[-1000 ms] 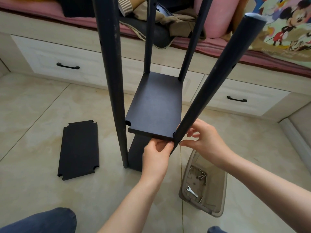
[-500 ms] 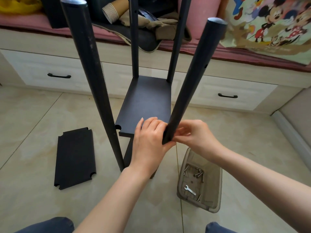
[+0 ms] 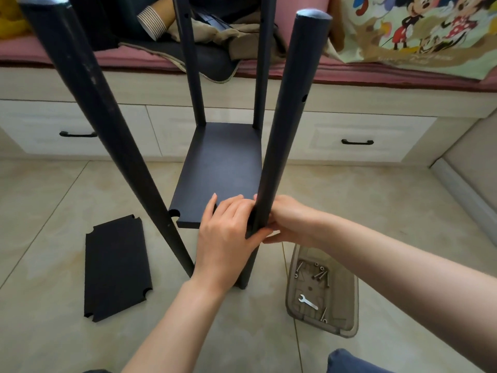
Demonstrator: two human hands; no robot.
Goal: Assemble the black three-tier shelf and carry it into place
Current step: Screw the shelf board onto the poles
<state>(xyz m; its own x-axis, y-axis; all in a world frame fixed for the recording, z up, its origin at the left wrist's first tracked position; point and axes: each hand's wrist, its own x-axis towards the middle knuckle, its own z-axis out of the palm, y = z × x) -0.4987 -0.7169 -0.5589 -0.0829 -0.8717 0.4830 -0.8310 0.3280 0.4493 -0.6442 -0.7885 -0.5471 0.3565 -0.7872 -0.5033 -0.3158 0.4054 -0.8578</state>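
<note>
Left hand (image 3: 228,232) and right hand (image 3: 290,219), both uncovered. Left forearm (image 3: 185,321) and right forearm (image 3: 390,259): sleeveless behind the grip. Below the grip, one knee (image 3: 349,362) in blue trousers.

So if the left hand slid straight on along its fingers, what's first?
The front right pole: the left hand hooks its thumb round it, fingers flat on the shelf board, tips apparently touching the pole.

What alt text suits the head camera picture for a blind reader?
A left hand and a right hand hold the near right post of a half-built black shelf where a shelf board meets it. A spare board lies on the tiled floor; a tray holds bolts and a wrench.
</note>
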